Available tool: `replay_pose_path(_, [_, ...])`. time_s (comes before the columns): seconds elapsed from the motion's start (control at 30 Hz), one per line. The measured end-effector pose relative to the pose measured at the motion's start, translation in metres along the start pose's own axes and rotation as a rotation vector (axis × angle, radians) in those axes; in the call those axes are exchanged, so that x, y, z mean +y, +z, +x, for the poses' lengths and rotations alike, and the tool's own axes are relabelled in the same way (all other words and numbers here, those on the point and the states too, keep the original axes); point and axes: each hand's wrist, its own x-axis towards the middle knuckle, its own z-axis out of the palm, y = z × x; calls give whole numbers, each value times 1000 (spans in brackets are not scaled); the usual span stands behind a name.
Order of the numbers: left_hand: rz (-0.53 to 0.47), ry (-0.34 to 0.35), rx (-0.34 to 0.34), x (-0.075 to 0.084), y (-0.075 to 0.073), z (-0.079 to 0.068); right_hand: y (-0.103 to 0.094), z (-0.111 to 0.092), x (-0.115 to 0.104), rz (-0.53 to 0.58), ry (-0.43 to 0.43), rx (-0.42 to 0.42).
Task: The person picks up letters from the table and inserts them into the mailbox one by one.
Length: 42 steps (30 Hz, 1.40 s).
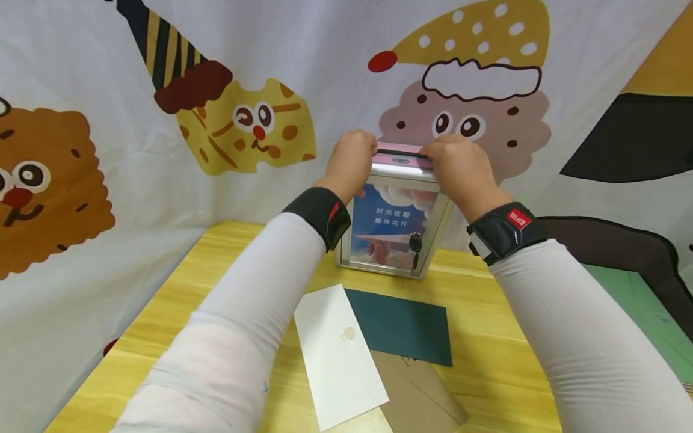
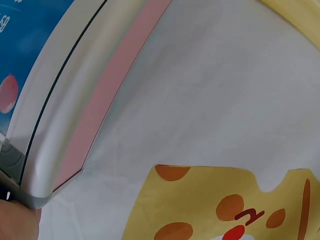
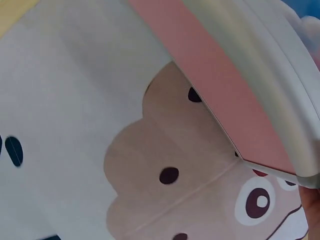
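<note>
A small letter box [image 1: 397, 225] with a silver frame, pink sides and a blue printed front stands upright toward the back of the wooden table. My left hand [image 1: 351, 163] grips its upper left corner, fingers curled at the top edge. At the upper right corner my right hand [image 1: 464, 171] holds on in the same way. Between them runs a dark slot across the pink top. Both wrist views show the box's silver rim [image 2: 42, 150] and pink side [image 3: 245, 115], with only a bit of each hand visible. Something small and black [image 1: 415, 242] hangs at the front's right edge.
Nearer on the wooden table [image 1: 503, 355], a white envelope [image 1: 338, 361] overlaps a dark green envelope [image 1: 403, 325] and a brown envelope [image 1: 419, 391]. A white cloth [image 1: 335, 54] with cartoon prints hangs behind. At right lies a green surface [image 1: 639, 319].
</note>
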Motion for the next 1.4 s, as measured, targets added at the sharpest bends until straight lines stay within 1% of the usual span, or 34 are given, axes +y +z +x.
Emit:
replay_pose_path(0.1, [131, 2, -32, 3, -3, 3, -3, 1, -2, -42, 9, -32])
replay_pose_path(0.17, [162, -6, -38, 4, -3, 3, -4, 1, -3, -60, 12, -45])
replay_pose_path(0.2, [163, -8, -35, 5, -3, 3, -4, 1, -3, -67, 13, -44])
replay_pose_path(0.33, [101, -18, -15, 5, -1, 0, -3, 2, -2, -77, 15, -36])
replay_pose_path(0.4, [87, -5, 0, 5, -1, -1, -3, 2, -2, -79, 17, -29])
replay_pose_path(0.47, [50, 1, 22, 3, -2, -5, -4, 0, -4, -69, 18, -17])
replay_pose_path(0.5, [20, 7, 38, 2, -2, -8, -4, -2, -5, -62, 14, 1])
replay_pose_path(0.57, [-34, 28, 101, -1, -5, -16, -3, -8, -5, -41, -3, 56])
replay_pose_path(0.63, [-102, 52, 176, -5, -8, -28, -1, -20, -5, -6, -37, 148])
replay_pose_path(0.73, [-129, 90, 301, -14, -13, -50, 3, -47, -5, 47, -112, 321])
replay_pose_path(0.77, [-138, 89, 325, -19, -14, -58, 4, -58, -6, 63, -126, 360])
replay_pose_path(0.8, [-146, 80, 333, -23, -14, -67, 5, -71, -7, 83, -130, 380])
replay_pose_path(0.83, [-156, 64, 328, -28, -12, -76, 8, -84, -8, 103, -121, 381])
replay_pose_path(0.87, [-161, 43, 312, -34, -9, -84, 10, -98, -10, 123, -100, 358])
replay_pose_path(0.9, [-170, 9, 278, -39, -5, -93, 13, -112, -12, 139, -68, 315])
replay_pose_path(0.93, [-171, -28, 236, -45, 0, -102, 16, -127, -16, 164, -21, 250])
replay_pose_path(1.03, [-153, -145, 82, -60, 20, -132, 28, -170, -28, 227, 146, 16])
replay_pose_path(1.07, [-146, -181, 35, -65, 27, -141, 31, -182, -33, 246, 197, -57])
replay_pose_path(1.13, [-138, -242, -38, -71, 40, -160, 37, -203, -41, 279, 286, -170])
replay_pose_path(1.23, [-142, -305, -103, -78, 58, -184, 43, -225, -51, 310, 359, -258])
replay_pose_path(1.3, [-130, -338, -135, -81, 70, -197, 46, -236, -57, 325, 381, -281])
replay_pose_path(1.4, [-69, -361, -179, -84, 85, -212, 46, -247, -63, 332, 390, -299])
